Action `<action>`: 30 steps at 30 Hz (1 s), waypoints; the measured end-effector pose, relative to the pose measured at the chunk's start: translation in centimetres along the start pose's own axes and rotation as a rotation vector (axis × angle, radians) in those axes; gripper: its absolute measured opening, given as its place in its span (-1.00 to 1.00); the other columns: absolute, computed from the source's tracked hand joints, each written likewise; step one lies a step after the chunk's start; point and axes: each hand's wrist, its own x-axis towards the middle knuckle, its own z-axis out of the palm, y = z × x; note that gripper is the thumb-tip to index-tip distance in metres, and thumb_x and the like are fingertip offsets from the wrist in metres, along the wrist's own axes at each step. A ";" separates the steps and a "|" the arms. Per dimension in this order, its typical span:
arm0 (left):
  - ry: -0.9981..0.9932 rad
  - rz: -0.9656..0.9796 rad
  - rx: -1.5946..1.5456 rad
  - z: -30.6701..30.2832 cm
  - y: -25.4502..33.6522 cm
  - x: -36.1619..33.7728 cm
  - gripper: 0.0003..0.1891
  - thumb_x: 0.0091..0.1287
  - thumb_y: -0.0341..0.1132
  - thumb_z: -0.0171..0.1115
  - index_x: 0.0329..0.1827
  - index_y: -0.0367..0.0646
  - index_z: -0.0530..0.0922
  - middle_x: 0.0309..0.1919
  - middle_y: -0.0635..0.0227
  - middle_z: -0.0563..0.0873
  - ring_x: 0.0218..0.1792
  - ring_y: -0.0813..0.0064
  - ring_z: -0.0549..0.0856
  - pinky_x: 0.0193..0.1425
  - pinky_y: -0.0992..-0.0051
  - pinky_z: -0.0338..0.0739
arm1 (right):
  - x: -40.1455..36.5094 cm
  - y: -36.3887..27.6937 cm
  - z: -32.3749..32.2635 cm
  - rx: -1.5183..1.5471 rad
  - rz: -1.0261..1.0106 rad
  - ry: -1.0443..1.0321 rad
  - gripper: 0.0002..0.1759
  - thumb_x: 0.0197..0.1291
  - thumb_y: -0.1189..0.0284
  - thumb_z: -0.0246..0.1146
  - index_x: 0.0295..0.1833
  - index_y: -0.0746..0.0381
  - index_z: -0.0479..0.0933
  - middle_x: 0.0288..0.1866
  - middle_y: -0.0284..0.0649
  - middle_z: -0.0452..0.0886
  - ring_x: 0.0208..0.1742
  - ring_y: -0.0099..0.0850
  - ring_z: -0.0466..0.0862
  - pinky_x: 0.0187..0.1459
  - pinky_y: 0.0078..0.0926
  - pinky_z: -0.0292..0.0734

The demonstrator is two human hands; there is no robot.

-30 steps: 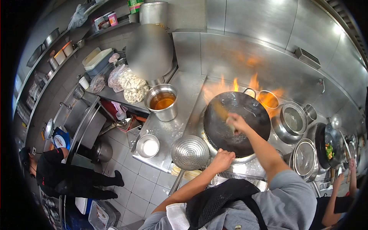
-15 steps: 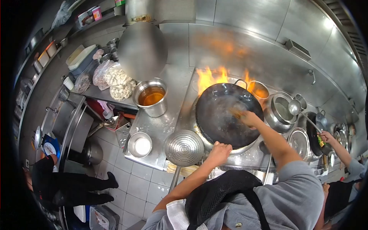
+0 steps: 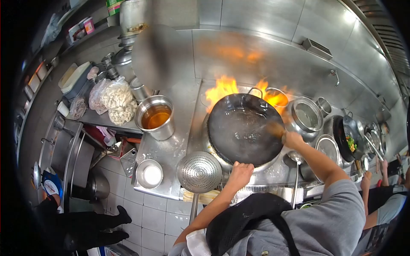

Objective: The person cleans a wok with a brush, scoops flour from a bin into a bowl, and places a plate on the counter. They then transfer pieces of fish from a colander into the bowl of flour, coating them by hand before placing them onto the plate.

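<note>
A large black wok (image 3: 243, 128) sits over the burner, wet and shiny inside, with flames behind its far rim. My left hand (image 3: 242, 173) is closed at the wok's near edge; a cloth or handle under the fingers cannot be made out. At the wok's right side my right hand (image 3: 294, 140) is wrapped round a brown brush (image 3: 275, 130), blurred, whose head is over the inside of the pan. Left of my left hand lies a round perforated strainer (image 3: 199, 172). A ladle (image 3: 295, 157) rests below my right forearm.
Flames (image 3: 222, 90) rise behind the wok. A pot of amber liquid (image 3: 156, 117) and a small metal bowl (image 3: 149, 174) stand on the left counter. Bagged pale food (image 3: 117, 100) is farther left. Metal pots (image 3: 306, 114) stand right. Other people work at both sides.
My right hand and the brush have moved from over the wok's inside toward its right rim. The co-worker's ladle at the right has left the metal pot. The camera view has shifted slightly.
</note>
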 end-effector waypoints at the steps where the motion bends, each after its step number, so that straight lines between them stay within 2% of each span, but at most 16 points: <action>1: -0.044 -0.026 -0.011 -0.2 0.0 0.2 -0.92 0.38 -0.30 0.18 -0.28 -0.04 0.58 -0.41 0.34 0.70 -0.28 0.26 0.68 -0.07 0.21 0.33 | 2.5 0.1 -0.4 0.045 -0.033 0.189 -0.57 0.26 0.21 0.15 0.24 -0.03 0.53 -0.16 -0.04 0.74 -0.12 -0.08 0.76 -0.09 -0.11 0.67; 2: -0.026 -0.023 -0.041 -0.4 0.0 0.3 -0.92 0.37 -0.30 0.18 -0.28 -0.04 0.58 -0.41 0.33 0.71 -0.29 0.26 0.68 -0.07 0.21 0.33 | 6.1 -1.0 0.1 0.087 -0.055 0.242 -0.44 0.21 0.17 0.23 0.36 -0.09 0.42 -0.16 -0.01 0.74 -0.11 -0.05 0.75 -0.09 -0.08 0.65; 4: -0.017 -0.023 -0.068 -0.4 0.3 0.1 -0.93 0.36 -0.30 0.19 -0.28 -0.04 0.59 -0.41 0.32 0.71 -0.29 0.25 0.68 -0.08 0.21 0.33 | 9.8 -7.3 0.6 0.282 -0.083 0.240 -0.41 0.21 0.14 0.26 0.38 -0.12 0.40 -0.15 0.02 0.73 -0.09 -0.01 0.74 -0.06 -0.06 0.64; 5: -0.036 -0.019 -0.062 -0.7 0.1 0.2 -0.93 0.36 -0.29 0.19 -0.27 -0.04 0.60 -0.42 0.32 0.71 -0.30 0.25 0.68 -0.09 0.21 0.32 | 9.4 -11.1 1.0 0.464 -0.110 0.305 -0.38 0.20 0.14 0.30 0.39 -0.13 0.38 -0.09 0.08 0.71 -0.05 0.04 0.72 0.00 -0.04 0.63; 6: -0.065 -0.017 -0.057 -1.0 0.0 0.1 -0.92 0.36 -0.29 0.20 -0.26 -0.04 0.60 -0.43 0.31 0.71 -0.31 0.24 0.68 -0.09 0.21 0.32 | 11.2 -14.2 4.7 0.730 -0.178 0.423 -0.35 0.18 0.18 0.36 0.39 -0.09 0.37 -0.06 0.08 0.71 -0.11 -0.01 0.75 -0.10 -0.10 0.68; 8: -0.056 -0.019 -0.033 -0.9 0.3 0.0 -0.93 0.35 -0.31 0.18 -0.29 -0.06 0.57 -0.45 0.28 0.70 -0.33 0.22 0.67 -0.10 0.21 0.33 | 7.3 -18.6 4.1 1.066 -0.172 0.185 -0.38 0.19 0.23 0.36 0.37 0.02 0.40 -0.15 -0.01 0.71 -0.39 -0.23 0.74 -0.43 -0.28 0.69; 9: -0.022 -0.016 -0.014 -0.8 0.7 0.4 -0.93 0.34 -0.33 0.17 -0.31 -0.07 0.54 -0.47 0.25 0.69 -0.35 0.21 0.66 -0.11 0.20 0.33 | 3.1 -19.1 1.5 1.173 -0.121 -0.078 -0.35 0.19 0.22 0.35 0.39 0.06 0.38 -0.17 -0.03 0.71 -0.44 -0.25 0.72 -0.44 -0.27 0.68; 11: -0.085 -0.017 0.022 -1.0 1.1 0.5 -0.93 0.34 -0.34 0.17 -0.31 -0.08 0.54 -0.46 0.25 0.69 -0.34 0.20 0.66 -0.11 0.19 0.33 | -1.7 -17.0 0.5 1.033 -0.233 -0.181 -0.32 0.20 0.17 0.34 0.42 0.07 0.38 -0.19 -0.05 0.70 -0.45 -0.30 0.71 -0.42 -0.32 0.67; 13: -0.045 -0.017 0.035 -0.6 0.9 0.5 -0.95 0.33 -0.34 0.18 -0.30 -0.07 0.54 -0.46 0.24 0.69 -0.34 0.19 0.66 -0.11 0.19 0.33 | -3.6 -11.6 2.5 0.783 -0.481 -0.097 -0.30 0.18 0.10 0.33 0.42 0.06 0.40 -0.18 -0.01 0.71 -0.35 -0.22 0.75 -0.25 -0.27 0.69; 15: -0.028 -0.013 0.052 -0.4 0.7 0.3 -0.94 0.33 -0.30 0.23 -0.27 -0.05 0.59 -0.45 0.33 0.70 -0.33 0.24 0.67 -0.11 0.21 0.32 | -4.4 -6.2 2.2 0.453 -0.420 -0.093 -0.33 0.12 0.03 0.30 0.36 -0.02 0.49 -0.09 0.07 0.72 -0.12 -0.05 0.76 0.05 -0.21 0.63; 19: 0.034 0.017 -0.008 -1.1 0.7 0.3 -0.94 0.34 -0.31 0.24 -0.28 -0.05 0.57 -0.44 0.34 0.71 -0.33 0.26 0.67 -0.09 0.23 0.33 | 1.6 0.0 1.7 0.170 -0.163 0.066 -0.43 0.15 0.08 0.27 0.30 -0.10 0.51 -0.14 0.06 0.73 -0.10 0.01 0.74 -0.03 -0.07 0.65; 23: -0.015 -0.016 -0.001 -0.7 1.0 0.5 -0.93 0.36 -0.29 0.22 -0.25 -0.05 0.57 -0.43 0.32 0.71 -0.31 0.25 0.68 -0.10 0.23 0.33 | 7.8 -5.6 2.6 0.444 -0.023 0.369 -0.35 0.16 0.14 0.33 0.40 -0.16 0.41 -0.14 0.06 0.72 -0.13 0.03 0.74 -0.08 -0.05 0.66; 25: -0.020 -0.025 0.022 -0.3 1.0 0.5 -0.92 0.37 -0.29 0.21 -0.26 -0.05 0.58 -0.43 0.31 0.72 -0.33 0.25 0.68 -0.11 0.23 0.33 | 9.0 -12.1 4.1 0.755 -0.030 0.405 -0.31 0.16 0.15 0.35 0.44 -0.16 0.37 -0.06 0.12 0.70 0.00 0.07 0.71 0.06 -0.09 0.62; 27: -0.036 -0.036 0.041 -0.2 1.4 0.7 -0.92 0.37 -0.29 0.21 -0.26 -0.06 0.58 -0.45 0.30 0.71 -0.34 0.26 0.69 -0.12 0.23 0.35 | 9.7 -16.5 5.9 0.829 -0.329 0.395 -0.32 0.18 0.10 0.30 0.43 -0.10 0.38 -0.07 0.18 0.69 0.02 0.12 0.68 0.13 -0.02 0.57; 29: -0.046 -0.051 0.061 0.3 2.2 1.0 -0.91 0.38 -0.28 0.19 -0.26 -0.07 0.57 -0.46 0.29 0.72 -0.36 0.24 0.70 -0.13 0.23 0.36 | 8.8 -16.2 4.2 0.801 -0.344 0.261 -0.31 0.21 0.11 0.28 0.48 -0.13 0.33 -0.04 0.17 0.69 0.05 0.12 0.67 0.14 -0.02 0.56; 30: -0.060 -0.049 0.068 0.3 2.5 1.2 -0.91 0.38 -0.28 0.19 -0.26 -0.07 0.57 -0.46 0.29 0.72 -0.36 0.24 0.70 -0.13 0.23 0.36 | 10.5 -13.9 4.3 0.710 -0.179 0.262 -0.30 0.23 0.12 0.27 0.50 -0.15 0.30 -0.04 0.16 0.69 0.04 0.12 0.68 0.12 -0.01 0.57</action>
